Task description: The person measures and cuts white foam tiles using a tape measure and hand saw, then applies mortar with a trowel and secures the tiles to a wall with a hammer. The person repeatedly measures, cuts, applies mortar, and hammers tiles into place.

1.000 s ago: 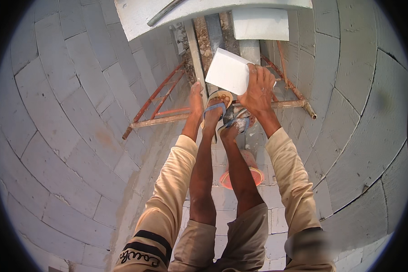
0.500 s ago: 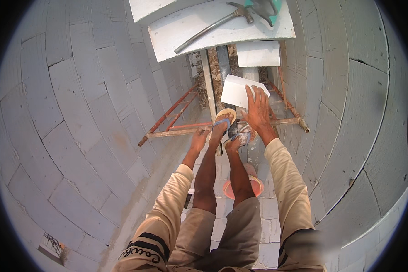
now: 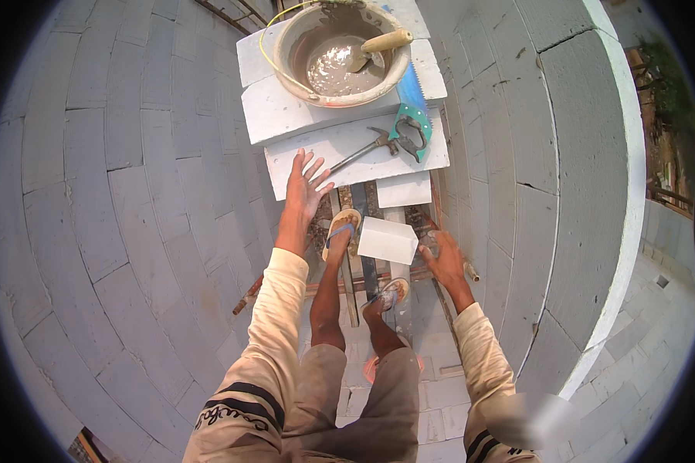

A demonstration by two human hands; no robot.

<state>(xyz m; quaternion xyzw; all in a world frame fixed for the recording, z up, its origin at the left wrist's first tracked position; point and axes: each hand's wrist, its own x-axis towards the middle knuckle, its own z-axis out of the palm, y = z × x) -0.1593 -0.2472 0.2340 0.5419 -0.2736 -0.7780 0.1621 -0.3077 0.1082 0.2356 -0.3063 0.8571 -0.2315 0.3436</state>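
My left hand (image 3: 305, 189) is raised with its fingers spread, its fingertips close beside the handle end of a claw hammer (image 3: 363, 150). Whether they touch the handle I cannot tell. The hammer lies on a white block (image 3: 301, 158), its head against the green grip of a handsaw (image 3: 411, 131) with a blue blade. Beside the right end of a small cut white block (image 3: 388, 241), my right hand (image 3: 444, 261) has its fingers loosely bent and apart. That small block rests on the planks between and ahead of my feet.
A bucket of wet grey mortar (image 3: 340, 58) with a wooden-handled trowel (image 3: 378, 46) in it stands on stacked blocks. Block walls rise on the left (image 3: 131, 201) and right (image 3: 510, 154). Red scaffold tubes (image 3: 309, 290) cross under the planks (image 3: 346, 285); a pinkish bucket (image 3: 371, 369) is below.
My left hand has moved up and forward toward the hammer, fingers spreading. My right hand has come off the top of the small block to its right side. The view has tilted forward, revealing the mortar bucket.
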